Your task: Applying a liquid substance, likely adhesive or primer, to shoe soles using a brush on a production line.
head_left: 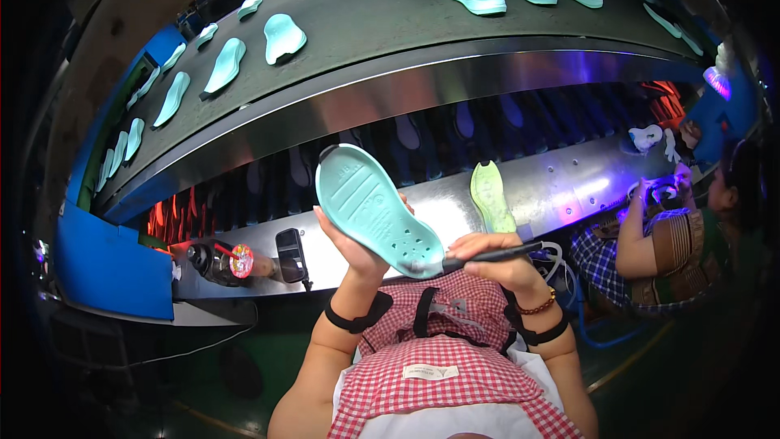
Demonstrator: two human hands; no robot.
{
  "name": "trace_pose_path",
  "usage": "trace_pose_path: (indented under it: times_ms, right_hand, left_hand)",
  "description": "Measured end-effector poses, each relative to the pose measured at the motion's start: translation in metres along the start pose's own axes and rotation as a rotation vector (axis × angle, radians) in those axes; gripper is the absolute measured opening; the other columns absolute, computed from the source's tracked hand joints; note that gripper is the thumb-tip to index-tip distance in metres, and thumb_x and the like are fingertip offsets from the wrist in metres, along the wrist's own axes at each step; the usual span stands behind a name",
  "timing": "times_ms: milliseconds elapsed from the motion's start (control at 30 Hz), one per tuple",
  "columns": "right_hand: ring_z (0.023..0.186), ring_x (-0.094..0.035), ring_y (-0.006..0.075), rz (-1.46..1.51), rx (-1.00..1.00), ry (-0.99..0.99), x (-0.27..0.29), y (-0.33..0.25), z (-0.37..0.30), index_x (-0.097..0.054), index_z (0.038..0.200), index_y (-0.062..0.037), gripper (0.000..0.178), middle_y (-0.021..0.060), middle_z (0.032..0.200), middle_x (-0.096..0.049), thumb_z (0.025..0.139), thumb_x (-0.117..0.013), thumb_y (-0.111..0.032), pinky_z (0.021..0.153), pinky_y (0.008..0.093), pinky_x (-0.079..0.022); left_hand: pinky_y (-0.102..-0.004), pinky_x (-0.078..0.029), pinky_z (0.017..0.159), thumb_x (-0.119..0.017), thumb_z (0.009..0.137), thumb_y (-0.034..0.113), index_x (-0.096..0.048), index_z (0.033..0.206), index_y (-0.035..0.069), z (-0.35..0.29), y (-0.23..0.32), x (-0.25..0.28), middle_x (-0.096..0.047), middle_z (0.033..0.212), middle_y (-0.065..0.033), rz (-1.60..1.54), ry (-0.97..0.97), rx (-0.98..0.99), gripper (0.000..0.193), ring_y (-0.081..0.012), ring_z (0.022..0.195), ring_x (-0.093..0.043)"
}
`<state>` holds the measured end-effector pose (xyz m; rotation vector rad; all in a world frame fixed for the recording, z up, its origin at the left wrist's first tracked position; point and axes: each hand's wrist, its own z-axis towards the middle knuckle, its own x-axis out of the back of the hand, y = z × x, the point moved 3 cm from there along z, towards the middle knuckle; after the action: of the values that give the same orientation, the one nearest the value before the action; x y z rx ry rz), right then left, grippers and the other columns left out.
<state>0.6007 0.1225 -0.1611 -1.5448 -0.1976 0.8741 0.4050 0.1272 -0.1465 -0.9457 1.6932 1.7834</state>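
A turquoise shoe sole [370, 207] is tilted up in front of my chest, its patterned face toward me. My left hand [355, 250] is closed round its side and underside, some fingers hidden behind it. In my right hand [505, 267] is a brush [508, 254] with a long black handle. Its bristle end touches the narrow lower right end of the sole, where small holes dot the surface. A yellow-green sole [489, 195] lies on the metal ledge [439, 199] just beyond my right hand.
Several turquoise soles [284, 36] lie on the dark upper belt [366, 28]. Beneath it, purple-lit soles rest on a lower belt [439, 134]. A phone [291, 254], a cup [242, 262] with a red straw and a dark bottle [201, 258] stand left. A co-worker [670, 248] sits at right.
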Motion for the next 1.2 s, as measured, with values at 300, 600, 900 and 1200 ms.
trace_pose_path:
  times_ms: [300, 600, 900, 1200]
  right_hand:
    - [0.083, -0.059, 0.0135, 0.0, -0.087, 0.163, -0.018, -0.002, -0.001, -0.06, 0.095, 0.0031, 0.017, 0.0118, 0.09, -0.063, 0.077, -0.061, 0.002, 0.076, 0.0239, -0.048]
    - [0.086, -0.063, 0.0209, -0.494, 0.108, -0.244, -0.024, -0.032, 0.006, -0.063, 0.092, 0.0005, 0.022, 0.0132, 0.092, -0.065, 0.07, -0.066, 0.0, 0.077, 0.0277, -0.049]
    - [0.091, -0.062, 0.0238, -0.498, 0.059, -0.53, -0.008, -0.046, 0.007, -0.062, 0.094, -0.0002, 0.021, 0.0142, 0.096, -0.064, 0.074, -0.065, -0.004, 0.08, 0.0303, -0.049]
    - [0.093, -0.061, 0.0228, -0.524, 0.106, -0.353, 0.001, -0.047, -0.006, -0.064, 0.093, -0.0007, 0.02, 0.0135, 0.097, -0.064, 0.074, -0.063, 0.003, 0.084, 0.0308, -0.047]
  left_hand:
    - [-0.0436, -0.044, 0.086, -0.031, 0.086, 0.052, -0.036, 0.127, 0.002, -0.03, -0.043, 0.019, -0.051, 0.114, -0.0211, -0.149, -0.013, 0.233, 0.065, -0.0315, 0.099, -0.054]
    - [-0.0369, -0.048, 0.08, -0.037, 0.087, 0.036, -0.046, 0.117, -0.002, -0.022, -0.032, 0.035, -0.057, 0.107, -0.0176, -0.05, -0.114, 0.593, 0.049, -0.0269, 0.092, -0.059]
    - [-0.0331, -0.044, 0.086, -0.047, 0.084, 0.032, -0.046, 0.118, -0.004, -0.026, -0.015, 0.012, -0.055, 0.111, -0.0165, 0.438, -0.261, 0.855, 0.049, -0.0235, 0.098, -0.056]
    - [-0.0358, -0.045, 0.085, -0.05, 0.081, 0.037, -0.043, 0.122, -0.003, -0.02, -0.003, 0.045, -0.053, 0.115, -0.0174, 0.309, -0.248, 0.902, 0.058, -0.0255, 0.1, -0.055]
